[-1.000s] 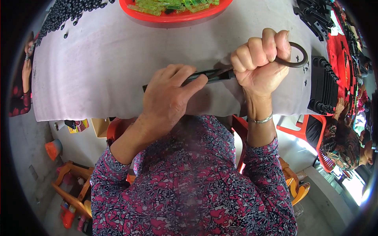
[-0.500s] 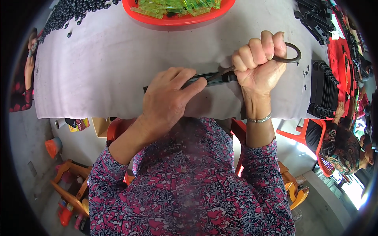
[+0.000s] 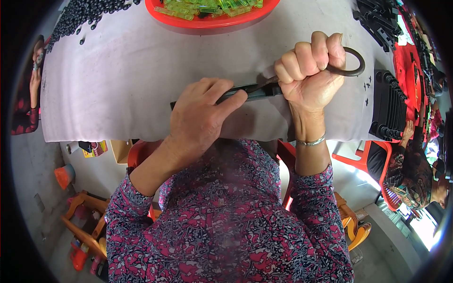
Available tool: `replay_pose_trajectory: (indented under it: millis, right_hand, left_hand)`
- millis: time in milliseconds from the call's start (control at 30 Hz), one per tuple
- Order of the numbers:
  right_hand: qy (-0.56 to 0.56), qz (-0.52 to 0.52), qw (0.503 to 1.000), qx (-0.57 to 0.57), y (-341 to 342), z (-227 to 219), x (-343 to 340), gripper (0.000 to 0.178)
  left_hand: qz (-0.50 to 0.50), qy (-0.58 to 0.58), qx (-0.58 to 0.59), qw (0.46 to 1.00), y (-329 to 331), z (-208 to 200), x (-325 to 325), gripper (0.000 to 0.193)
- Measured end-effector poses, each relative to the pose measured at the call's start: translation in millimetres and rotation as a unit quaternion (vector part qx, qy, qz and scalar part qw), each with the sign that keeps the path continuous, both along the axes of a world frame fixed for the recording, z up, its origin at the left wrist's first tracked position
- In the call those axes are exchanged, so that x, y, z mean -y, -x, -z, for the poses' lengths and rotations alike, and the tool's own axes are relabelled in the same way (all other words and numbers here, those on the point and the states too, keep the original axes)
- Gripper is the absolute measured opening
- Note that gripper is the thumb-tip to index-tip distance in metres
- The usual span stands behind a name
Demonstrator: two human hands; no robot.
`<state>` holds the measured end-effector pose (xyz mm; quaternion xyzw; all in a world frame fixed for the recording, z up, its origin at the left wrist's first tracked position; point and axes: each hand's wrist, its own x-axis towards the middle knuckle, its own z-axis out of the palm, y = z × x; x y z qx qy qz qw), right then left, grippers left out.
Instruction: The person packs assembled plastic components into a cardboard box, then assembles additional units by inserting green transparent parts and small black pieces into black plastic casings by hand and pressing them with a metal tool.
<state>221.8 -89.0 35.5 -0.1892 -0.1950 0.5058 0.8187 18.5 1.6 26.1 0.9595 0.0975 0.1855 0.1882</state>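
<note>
Mid-frame: my L hand [image 3: 199, 113] pins the black strip [image 3: 270, 92], R hand [image 3: 309, 70] grips a ring-handled tool [image 3: 350, 73], tip at strip; prob. unfinished, can't tell what's left.

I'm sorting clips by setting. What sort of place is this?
Probably a small assembly workshop, judging by the red basin of yellow-green pieces, the many small black pieces on the table, and the ring-handled tool in the right hand.
</note>
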Motion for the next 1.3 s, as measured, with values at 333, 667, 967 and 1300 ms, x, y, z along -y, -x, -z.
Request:
replay_pose_trajectory:
  millis: [333, 667, 967, 1300]
  right_hand:
    - [-0.011, -0.011, 1.0, -0.016, 1, 1, -4, 0.048]
    - [-0.003, 0.019, 1.0, -0.013, 4, -5, -1, 0.046]
    - [0.158, 0.052, 0.976, 0.139, -46, -68, 33, 0.041]
    - [0.537, 0.086, 0.45, 0.709, -69, -11, 32, 0.032]
  left_hand:
    - [0.0, 0.0, 0.007, 1.0, 2, 2, -1, 0.031]
    - [-0.01, -0.031, 0.033, 0.999, -1, 6, 1, 0.03]
    - [-0.004, 0.009, 0.076, 0.997, -3, 4, 1, 0.03]
    - [-0.034, 0.078, 0.085, 0.993, 7, -9, -3, 0.042]
